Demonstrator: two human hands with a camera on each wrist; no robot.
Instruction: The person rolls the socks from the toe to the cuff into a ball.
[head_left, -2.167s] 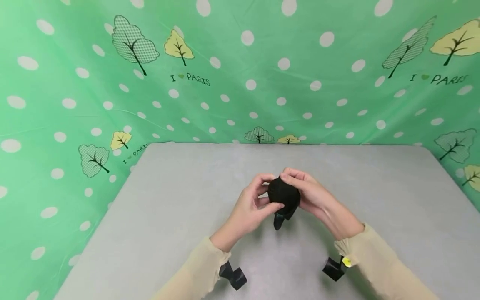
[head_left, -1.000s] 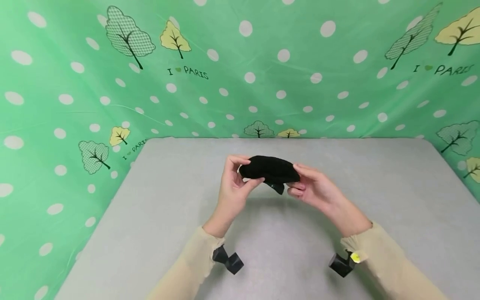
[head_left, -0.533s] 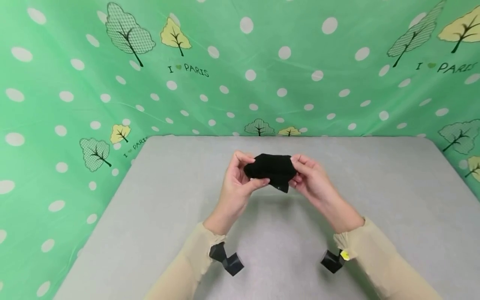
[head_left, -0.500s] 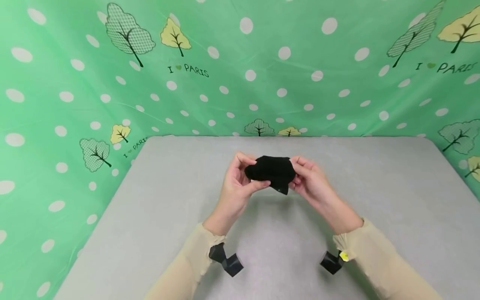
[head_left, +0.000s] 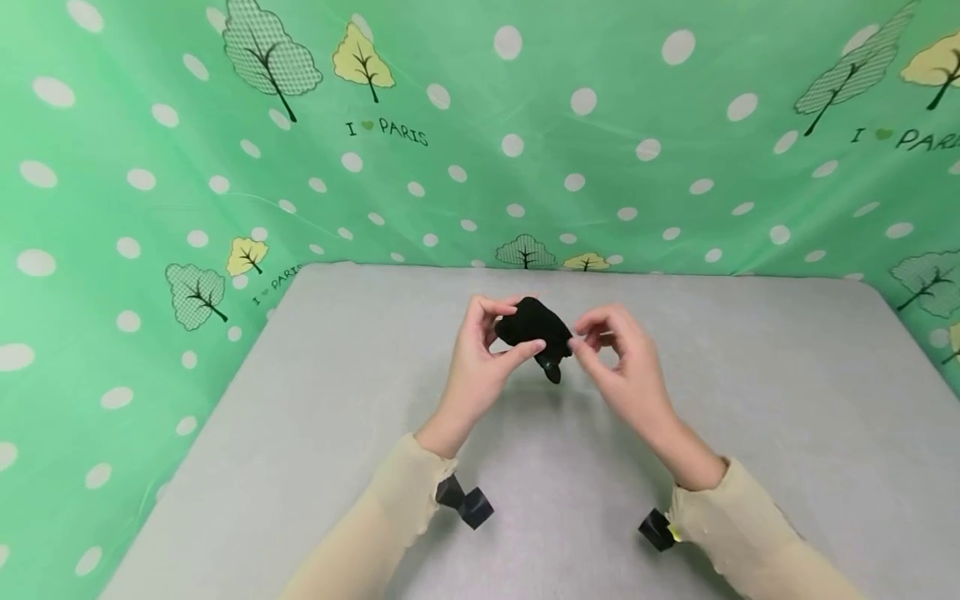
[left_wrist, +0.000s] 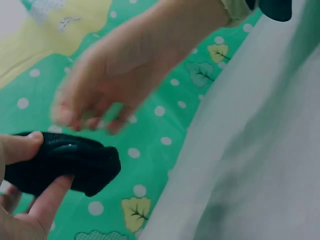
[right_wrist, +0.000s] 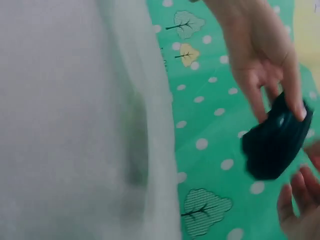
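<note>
A small bundle of black cloth [head_left: 528,323], folded over on itself with a short flap hanging below, is held up over the table. My left hand [head_left: 477,362] pinches its left end, thumb in front and fingers behind. In the left wrist view the black cloth bundle [left_wrist: 82,162] shows a finely ribbed part near the thumb. Beside the bundle's right end is my right hand [head_left: 626,362], its fingers loosely bent. Both wrist views show a gap between this right hand [right_wrist: 302,205] and the cloth.
Under the hands lies a grey table top [head_left: 360,400]. Behind and beside it hangs a green curtain [head_left: 420,208] with white dots and printed trees. A small black camera mount [head_left: 474,507] sits at the left sleeve, another black mount [head_left: 657,530] at the right one.
Earlier both hands gripped the cloth bundle and turned and stretched it between them. Now my right hand has let go of its right end, and the bundle tilts down to the right.
</note>
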